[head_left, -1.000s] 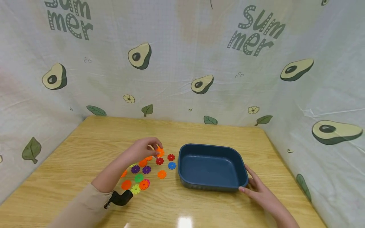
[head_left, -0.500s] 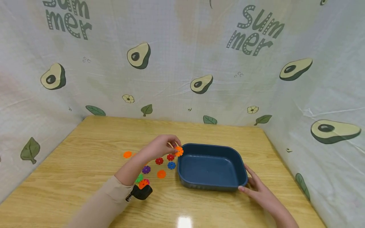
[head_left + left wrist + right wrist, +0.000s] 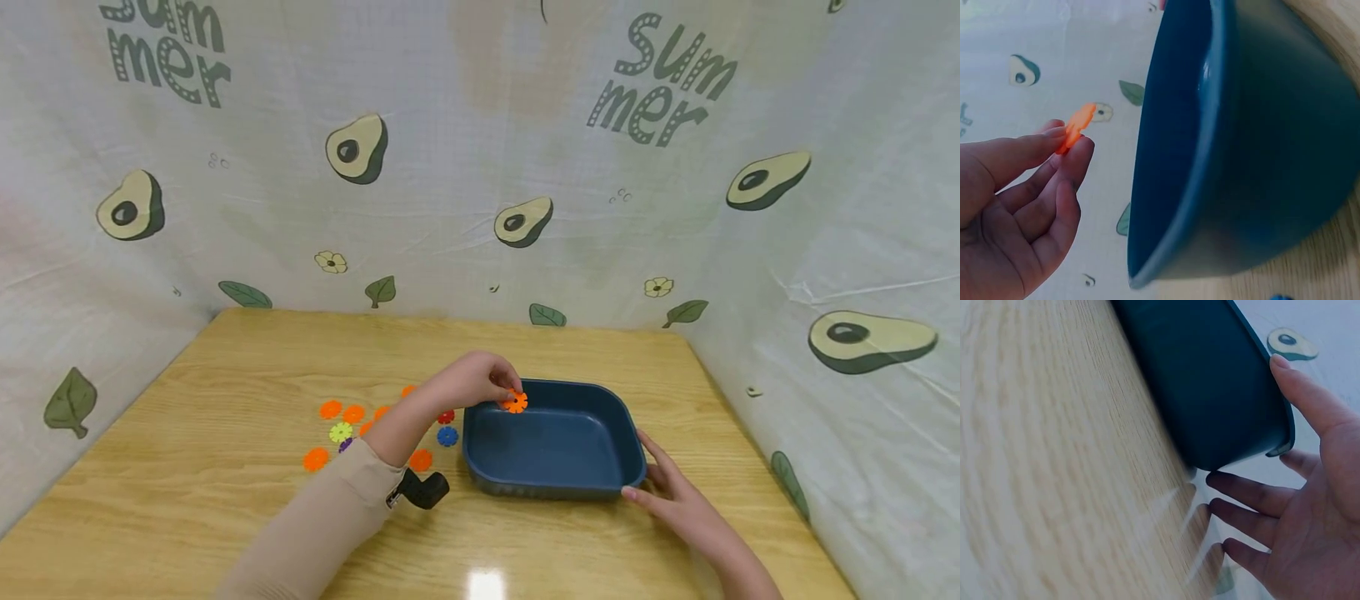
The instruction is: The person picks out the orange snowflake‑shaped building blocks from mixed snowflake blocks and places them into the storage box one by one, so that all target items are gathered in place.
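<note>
Pinched between the thumb and fingertips of my left hand [image 3: 472,385] is an orange interlocking disc [image 3: 517,402] with a notched edge. The hand hovers over the left back part of a dark blue plastic basin [image 3: 551,490]. In the left wrist view the orange disc [image 3: 1077,128] shows nearly edge-on, apart from the basin's rim. My right hand [image 3: 678,493] touches the basin's near right corner. The right wrist view shows its thumb against the rim and its fairly straight fingers spread along the outer wall [image 3: 1222,394].
Left of the basin several notched discs lie on the wooden table [image 3: 187,467], including a blue one [image 3: 447,437], a yellow one [image 3: 341,432] and an orange one [image 3: 316,459]. My left forearm hides others. A patterned cloth [image 3: 420,167] hangs behind and at both sides.
My left hand has carried the orange disc rightward from above the loose discs, across the basin's left rim, to over its inside. The right hand has stayed at the basin's corner.
</note>
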{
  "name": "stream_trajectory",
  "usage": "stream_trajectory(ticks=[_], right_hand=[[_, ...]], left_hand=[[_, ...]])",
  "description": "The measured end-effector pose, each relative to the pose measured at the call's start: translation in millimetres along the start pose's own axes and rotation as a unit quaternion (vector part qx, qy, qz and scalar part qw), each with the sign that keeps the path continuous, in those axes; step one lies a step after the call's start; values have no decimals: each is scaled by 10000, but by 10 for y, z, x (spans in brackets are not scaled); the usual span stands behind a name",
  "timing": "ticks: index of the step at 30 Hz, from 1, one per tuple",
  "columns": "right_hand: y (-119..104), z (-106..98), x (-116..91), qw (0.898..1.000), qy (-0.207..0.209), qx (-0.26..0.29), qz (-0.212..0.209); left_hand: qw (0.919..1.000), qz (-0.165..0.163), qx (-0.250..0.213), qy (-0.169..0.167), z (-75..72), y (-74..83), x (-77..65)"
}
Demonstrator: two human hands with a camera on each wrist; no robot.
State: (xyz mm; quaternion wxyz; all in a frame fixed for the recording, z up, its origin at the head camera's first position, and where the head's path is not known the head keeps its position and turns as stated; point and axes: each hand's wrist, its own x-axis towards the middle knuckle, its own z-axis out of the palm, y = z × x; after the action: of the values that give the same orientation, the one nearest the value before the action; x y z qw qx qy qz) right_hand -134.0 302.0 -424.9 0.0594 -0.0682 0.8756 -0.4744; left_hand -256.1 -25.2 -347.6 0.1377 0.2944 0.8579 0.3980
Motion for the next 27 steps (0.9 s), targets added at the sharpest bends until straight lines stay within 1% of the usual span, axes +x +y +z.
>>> stream_trajectory(ticks=[5,8,12,16,18,22,27], right_hand=[[-22,14,-11,10000,-21,42,37],[-27,20,-9,10000,17,11,92],[-21,27,-13,10000,39,-1,60],[-18,29,-16,9999,-7,51,97],[-26,30,-13,9998,-14,87,177],[-37,29,-8,9997,-43,141,182],[-25,23,0,9997,-26,132,215]], left_hand=[[9991,-102,-376,-155,64,78,162],[9990,-112,-376,-204,100,113,268],[9995,45,-53,-294,154,146,417],[9975,290,383,-513,206,173,569],[9950,440,620,-641,223,192,633],[9880,730,990,-933,257,227,743],[9810,896,1224,-1206,334,249,879]])
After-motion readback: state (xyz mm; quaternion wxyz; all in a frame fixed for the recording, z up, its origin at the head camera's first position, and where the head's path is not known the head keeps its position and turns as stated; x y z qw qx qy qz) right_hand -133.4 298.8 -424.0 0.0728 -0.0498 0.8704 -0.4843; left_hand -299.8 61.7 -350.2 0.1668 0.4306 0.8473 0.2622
